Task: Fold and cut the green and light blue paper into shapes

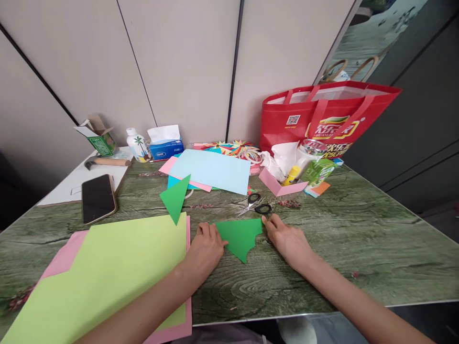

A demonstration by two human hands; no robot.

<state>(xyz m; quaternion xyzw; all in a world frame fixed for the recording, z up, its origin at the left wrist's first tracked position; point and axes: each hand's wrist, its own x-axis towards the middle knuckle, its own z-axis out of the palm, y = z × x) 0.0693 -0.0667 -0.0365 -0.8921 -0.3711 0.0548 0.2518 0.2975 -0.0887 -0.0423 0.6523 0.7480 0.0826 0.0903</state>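
Observation:
A folded green paper piece [240,237] with a notched right edge lies flat on the green wood-grain table [358,239]. My left hand [204,248] rests at its left corner, fingers laid flat on the paper. At the paper's upper right corner lies my right hand [287,239], fingers stretched out and touching it. Black-handled scissors [256,204] sit just beyond the paper, close to my right fingertips. A second green paper triangle [175,197] lies to the upper left.
Large yellow-green and pink sheets [107,272] cover the near left. A phone [97,198], a hammer [107,162], a bottle and a tissue box [165,143] stand at the back left. Light blue paper [211,171], a pink tray [281,187] and a red bag [322,119] are behind.

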